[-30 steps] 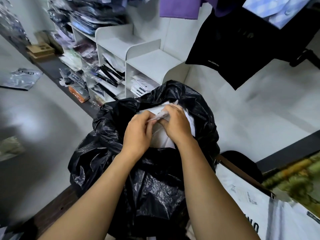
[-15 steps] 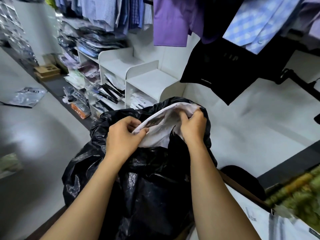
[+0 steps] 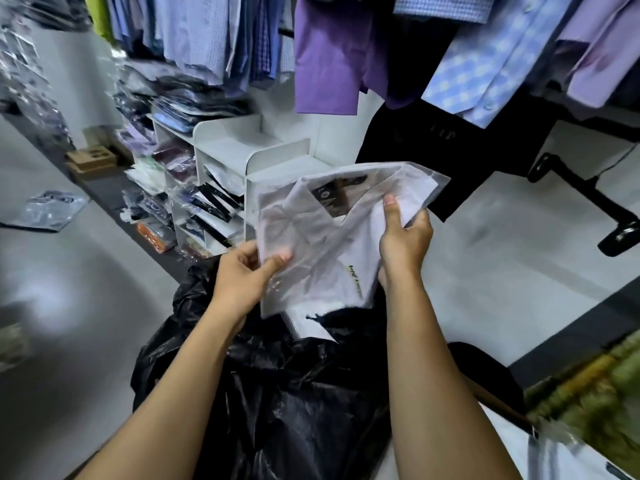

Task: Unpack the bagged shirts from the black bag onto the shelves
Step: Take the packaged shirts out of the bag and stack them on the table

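Observation:
A white shirt in a clear plastic bag (image 3: 332, 233) is held up above the black bag (image 3: 277, 393), clear of its mouth. My left hand (image 3: 242, 275) pinches the packet's lower left edge, thumb on top. My right hand (image 3: 403, 237) grips its right side, thumb across the front. Another white packet (image 3: 304, 322) shows inside the black bag's opening. White stepped shelves (image 3: 249, 157) stand just behind the held shirt, with several bagged shirts in their lower compartments.
Hanging shirts, purple (image 3: 332, 53) and blue check (image 3: 485, 64), crowd the top. A black garment (image 3: 433, 147) hangs behind the packet. Stacks of bagged shirts (image 3: 180, 105) fill shelves at left. A loose packet (image 3: 52, 209) lies on the grey floor. A black rack foot (image 3: 588, 202) stands at right.
Both hands have lifted the bagged white shirt up and out of the black bag. It was half inside the opening and now hangs in front of the white shelves.

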